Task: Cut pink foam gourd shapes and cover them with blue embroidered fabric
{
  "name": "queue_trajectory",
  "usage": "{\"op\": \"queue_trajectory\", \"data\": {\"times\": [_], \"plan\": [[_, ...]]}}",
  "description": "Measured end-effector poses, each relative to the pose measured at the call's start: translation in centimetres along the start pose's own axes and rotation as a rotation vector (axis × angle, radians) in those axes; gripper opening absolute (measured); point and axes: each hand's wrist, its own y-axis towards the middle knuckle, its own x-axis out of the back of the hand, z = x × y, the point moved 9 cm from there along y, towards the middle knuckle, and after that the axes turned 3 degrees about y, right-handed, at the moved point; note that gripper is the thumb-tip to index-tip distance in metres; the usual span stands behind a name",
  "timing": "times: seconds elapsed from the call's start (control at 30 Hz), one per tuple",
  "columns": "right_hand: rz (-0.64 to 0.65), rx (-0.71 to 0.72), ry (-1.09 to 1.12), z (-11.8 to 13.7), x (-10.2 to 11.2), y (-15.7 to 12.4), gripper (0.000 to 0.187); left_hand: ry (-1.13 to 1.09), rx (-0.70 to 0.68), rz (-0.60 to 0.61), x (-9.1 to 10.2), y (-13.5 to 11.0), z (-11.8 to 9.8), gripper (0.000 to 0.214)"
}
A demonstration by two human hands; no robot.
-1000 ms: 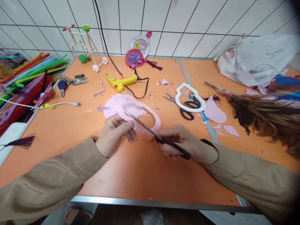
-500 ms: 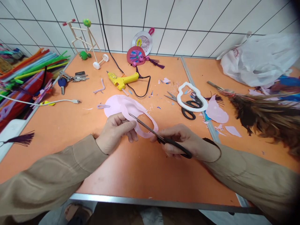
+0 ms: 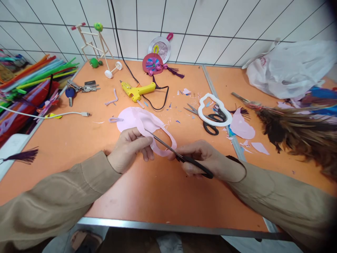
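Head view: left hand (image 3: 128, 147) pinches one pink sheet (image 3: 137, 121); right hand (image 3: 204, 158) grips one scissors (image 3: 181, 157).

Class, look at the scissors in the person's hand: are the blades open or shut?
Shut: the scissors show one thin line of blade across the pink sheet.

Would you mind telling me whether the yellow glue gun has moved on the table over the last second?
No. The yellow glue gun lies in the same spot relative to the keys and the orange table; only the camera shifted slightly.
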Motion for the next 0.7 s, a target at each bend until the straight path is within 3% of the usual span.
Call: {"op": "queue_trajectory", "data": {"times": [0.7], "plan": [[0.046,0.036,0.051,0.12,-0.39,0.02,0.039,-0.043,0.010,0.014,-0.08,0.01,0.20,0.019]]}}
